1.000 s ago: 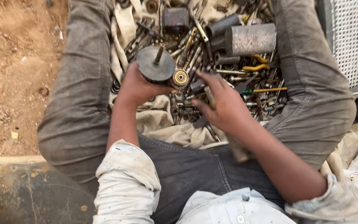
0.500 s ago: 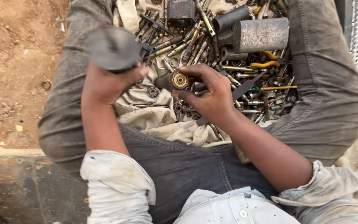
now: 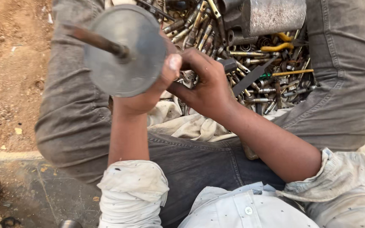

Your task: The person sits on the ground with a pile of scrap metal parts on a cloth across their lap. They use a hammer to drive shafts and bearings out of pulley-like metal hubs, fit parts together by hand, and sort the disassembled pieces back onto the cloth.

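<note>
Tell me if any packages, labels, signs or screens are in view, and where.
None in view: only bare metal parts and cloth.
Left hand: holds a grey metal disc with a rusty rod through its middle.
Right hand: beside the disc, over the pile of bolts and fittings on the cloth.
Grey cylinder: top of the pile, plain, unmarked.
</note>
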Demonstrator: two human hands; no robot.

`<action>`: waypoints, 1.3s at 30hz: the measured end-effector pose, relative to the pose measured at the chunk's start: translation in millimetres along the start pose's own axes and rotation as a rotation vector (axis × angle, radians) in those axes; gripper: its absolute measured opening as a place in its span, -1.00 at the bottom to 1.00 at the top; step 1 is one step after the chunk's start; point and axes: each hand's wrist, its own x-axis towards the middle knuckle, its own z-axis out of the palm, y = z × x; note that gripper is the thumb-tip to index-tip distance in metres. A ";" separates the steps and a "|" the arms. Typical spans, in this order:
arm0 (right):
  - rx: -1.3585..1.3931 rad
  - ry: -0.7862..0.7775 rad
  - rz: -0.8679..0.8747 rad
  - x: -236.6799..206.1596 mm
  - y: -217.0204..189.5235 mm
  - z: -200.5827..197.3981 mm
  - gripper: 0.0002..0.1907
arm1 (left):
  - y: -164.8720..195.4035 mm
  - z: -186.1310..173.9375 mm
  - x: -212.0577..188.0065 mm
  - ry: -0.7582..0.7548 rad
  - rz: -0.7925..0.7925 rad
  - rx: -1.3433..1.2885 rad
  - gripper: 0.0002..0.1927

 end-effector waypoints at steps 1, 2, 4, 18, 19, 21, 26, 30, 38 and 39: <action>0.011 0.010 -0.040 1.5 -0.5 1.1 -0.62 | -1.7 1.0 -2.0 -0.005 -0.001 -0.013 -0.87; 0.025 0.017 -0.078 2.7 -1.0 1.2 -0.61 | -3.4 2.4 -3.8 -0.011 -0.003 -0.026 -0.89; 0.033 0.011 -0.065 4.6 -1.5 1.7 -0.62 | -7.0 5.9 -6.5 -0.023 0.009 -0.046 -0.86; -0.368 -0.147 0.121 -6.2 -3.7 -34.8 -0.39 | -21.9 18.7 -15.4 0.010 0.303 0.294 -0.56; -0.464 -0.212 0.321 -9.8 3.2 -42.0 -0.29 | -21.7 19.1 -15.0 0.011 0.330 0.314 -0.53; -0.671 -0.402 0.605 -20.5 22.4 -47.8 -0.10 | -20.4 19.4 -13.6 0.012 0.391 0.355 -0.49; -0.649 -0.529 0.725 -51.6 65.9 -41.3 0.05 | -14.6 18.6 -7.3 0.021 0.469 0.455 -0.37; 0.233 -0.302 0.947 -50.3 46.9 -83.9 -0.12 | -6.8 18.0 -0.6 -0.052 0.432 0.323 -0.58; 0.771 -0.152 0.366 -40.9 -155.0 -170.3 -0.28 | 12.8 19.9 9.6 -0.032 0.457 0.243 -0.66; 0.893 -0.436 0.374 -8.0 -162.5 -191.1 -0.36 | 15.2 20.5 10.3 -0.020 0.477 0.249 -0.68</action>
